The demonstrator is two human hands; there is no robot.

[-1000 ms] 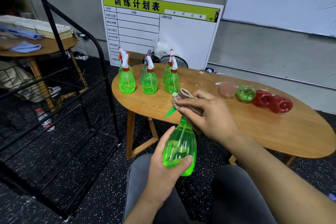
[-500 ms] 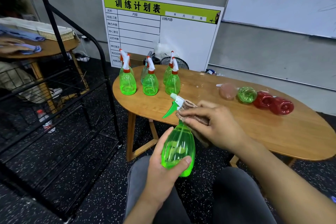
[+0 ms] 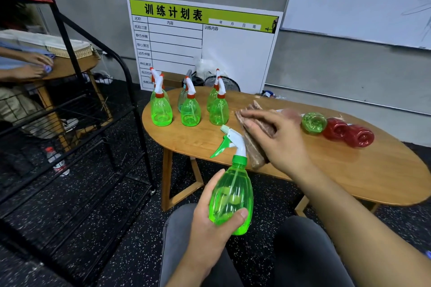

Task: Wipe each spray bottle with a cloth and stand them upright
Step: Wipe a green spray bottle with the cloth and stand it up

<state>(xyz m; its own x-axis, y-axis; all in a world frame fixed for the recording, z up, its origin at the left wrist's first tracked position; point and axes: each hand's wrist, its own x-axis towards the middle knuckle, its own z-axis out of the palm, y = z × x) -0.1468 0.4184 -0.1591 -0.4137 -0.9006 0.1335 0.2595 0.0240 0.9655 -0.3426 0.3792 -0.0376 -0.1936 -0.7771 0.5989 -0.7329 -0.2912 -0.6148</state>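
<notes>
Six green spray bottles [image 3: 190, 109] stand upright at the oval wooden table's [image 3: 349, 170] far-left end; four more lie toward its right. Left hand [image 3: 210, 223] wraps the held green spray bottle [image 3: 232, 196] just off the near edge — right hand [image 3: 277, 140] pinches a brown cloth [image 3: 253, 137] beside its nozzle. Smooth plastic could slip while wiping.

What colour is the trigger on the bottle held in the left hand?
Green, on a white spray head, seen in the head view: trigger, bottle, left hand.

Head-worn view, forward-down, close over table [image 3: 349, 170]
</notes>
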